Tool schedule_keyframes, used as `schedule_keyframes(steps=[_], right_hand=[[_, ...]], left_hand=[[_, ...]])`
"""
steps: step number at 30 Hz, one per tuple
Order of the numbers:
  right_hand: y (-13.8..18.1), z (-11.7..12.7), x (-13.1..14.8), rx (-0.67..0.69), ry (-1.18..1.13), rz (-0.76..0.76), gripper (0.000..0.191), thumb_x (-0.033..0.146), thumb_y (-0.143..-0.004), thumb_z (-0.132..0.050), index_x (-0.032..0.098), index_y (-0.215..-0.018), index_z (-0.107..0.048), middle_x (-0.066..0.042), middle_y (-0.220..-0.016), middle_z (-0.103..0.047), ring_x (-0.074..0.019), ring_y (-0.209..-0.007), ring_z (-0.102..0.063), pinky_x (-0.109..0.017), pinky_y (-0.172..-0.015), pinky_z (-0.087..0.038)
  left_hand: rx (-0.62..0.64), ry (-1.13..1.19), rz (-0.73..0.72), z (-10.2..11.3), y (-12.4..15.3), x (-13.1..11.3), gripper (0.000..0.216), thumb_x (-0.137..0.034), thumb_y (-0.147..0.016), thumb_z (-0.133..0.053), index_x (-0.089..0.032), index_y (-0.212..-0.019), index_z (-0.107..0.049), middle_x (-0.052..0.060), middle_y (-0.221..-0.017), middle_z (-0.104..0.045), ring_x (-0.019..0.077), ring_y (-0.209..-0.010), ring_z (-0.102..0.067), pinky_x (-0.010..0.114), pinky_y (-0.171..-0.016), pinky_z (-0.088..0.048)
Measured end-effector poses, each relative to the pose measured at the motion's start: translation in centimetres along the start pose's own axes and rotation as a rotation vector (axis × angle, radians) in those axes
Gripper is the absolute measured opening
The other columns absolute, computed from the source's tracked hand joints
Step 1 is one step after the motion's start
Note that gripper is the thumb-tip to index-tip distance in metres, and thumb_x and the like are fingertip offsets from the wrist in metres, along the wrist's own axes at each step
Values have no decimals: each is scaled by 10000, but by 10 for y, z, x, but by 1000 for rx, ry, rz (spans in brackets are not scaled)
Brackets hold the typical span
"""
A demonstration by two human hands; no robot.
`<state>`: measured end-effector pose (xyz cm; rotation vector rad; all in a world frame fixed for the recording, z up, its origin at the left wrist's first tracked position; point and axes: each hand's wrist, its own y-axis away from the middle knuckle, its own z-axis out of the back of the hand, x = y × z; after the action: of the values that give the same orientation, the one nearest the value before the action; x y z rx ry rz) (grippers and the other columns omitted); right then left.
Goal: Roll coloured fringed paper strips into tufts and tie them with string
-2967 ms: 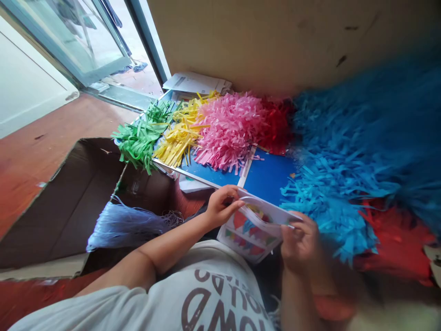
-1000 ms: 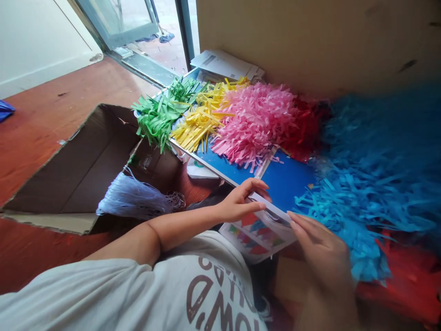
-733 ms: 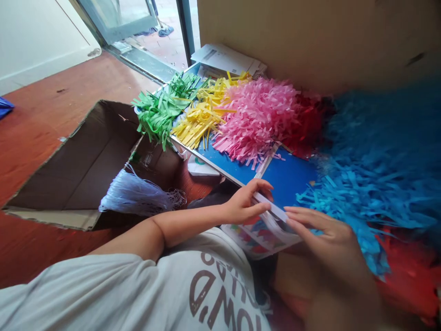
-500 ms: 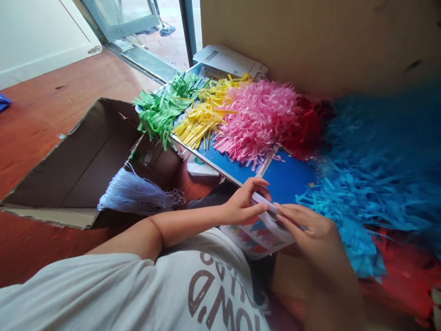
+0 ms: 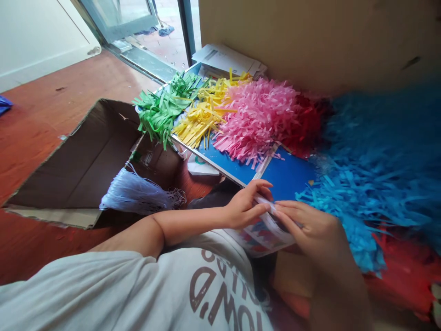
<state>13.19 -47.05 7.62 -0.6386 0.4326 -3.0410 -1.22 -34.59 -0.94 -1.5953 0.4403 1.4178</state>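
Observation:
Over my lap, both hands meet at the top edge of a clear plastic bag with colourful printed shapes showing on its lower part. My left hand pinches the bag's whitish upper edge between thumb and curled fingers. Close against it, my right hand has its thumb and fingers pressed together on the other end of that edge. What lies inside the bag is hard to make out. Light blue paper strips lie just beyond my right hand.
Bunches of green, yellow and pink paper strips cover much of the blue table. Papers lie against the wall. An open cardboard box stands at left, with white string hanging over its edge.
My left hand has shifted slightly down and right along the bag's edge. The fingers of both hands stay close together on it, and the bag's top looks more folded.

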Motion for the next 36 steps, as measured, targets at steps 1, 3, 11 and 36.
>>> schedule_keyframes(steps=[1, 3, 11, 36], right_hand=[[-2, 0, 2, -1, -10, -1, 211, 283, -961, -559, 244, -940, -765, -15, -988, -771, -172, -890, -735, -271, -794, -570], [-6, -2, 4, -20, -3, -10, 210, 273, -961, -559, 243, -929, -764, -16, -985, -769, -169, -883, -732, -263, -783, -561], [19, -5, -8, -62, -217, -257, 269, 377, -954, -567, 262, -1149, -712, -57, -1130, -739, -200, -1012, -711, -318, -892, -562], [75, -87, 18, -625, -146, -553, 459, 515, -971, -488, 164, -1219, -649, -116, -1025, -763, -245, -875, -749, -299, -731, -599]], left_hand=[[-12, -74, -22, 0, 0, 0, 441, -407, -982, -477, -189, -1354, -385, 87, -1059, -641, 177, -953, -626, 321, -867, -504], [-53, -312, -98, 2, -2, 1, 426, -446, -990, -458, -174, -1317, -453, 114, -1102, -646, 199, -1009, -615, 344, -896, -484], [226, -1104, -513, 32, -27, -3, 350, -422, -1032, -407, -223, -992, -692, 3, -765, -669, 142, -720, -555, 349, -821, -333], [771, -1128, -950, 37, -79, -41, 354, -362, -1018, -493, -176, -1319, -514, 20, -910, -731, 129, -705, -626, 306, -713, -450]])
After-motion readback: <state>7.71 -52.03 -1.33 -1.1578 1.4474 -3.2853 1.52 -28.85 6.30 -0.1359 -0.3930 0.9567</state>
